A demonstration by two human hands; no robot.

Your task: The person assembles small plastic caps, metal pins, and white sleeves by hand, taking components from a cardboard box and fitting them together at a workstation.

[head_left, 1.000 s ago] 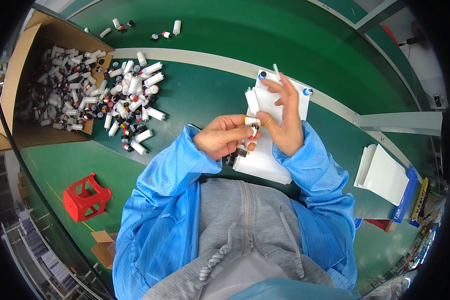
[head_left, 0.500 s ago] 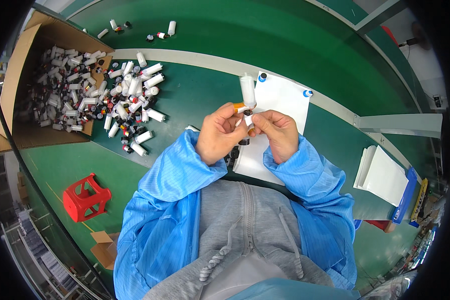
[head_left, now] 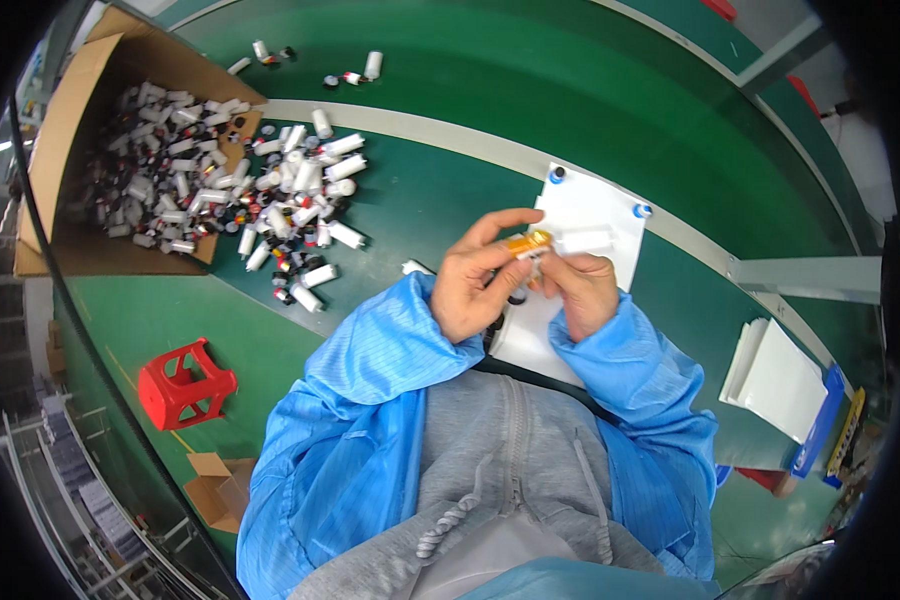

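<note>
Above the white sheet, my left hand [head_left: 472,284] is closed on a small assembly with an amber-orange strip-like part [head_left: 526,243], pinched between thumb and fingers. A white translucent cylinder [head_left: 584,240] extends from this part to the right, lying sideways above my right fingers. My right hand [head_left: 588,288] is closed too, its thumb and fingertips meeting my left fingertips at the assembly. What lies between the right fingertips is small, blurred and partly hidden. Some dark round pieces [head_left: 517,296] show below my hands, beside the sheet.
The white sheet [head_left: 595,195] lies on the green table with two blue-and-white caps at its far corners. At left, a cardboard box [head_left: 65,150] spills a heap of white cylinders [head_left: 305,178]. Papers [head_left: 770,380] lie at right. A red stool [head_left: 185,384] stands on the floor.
The white cylinder has turned from upright to sideways, now pointing right. The amber part has tilted with it. The whole view has shifted slightly.
</note>
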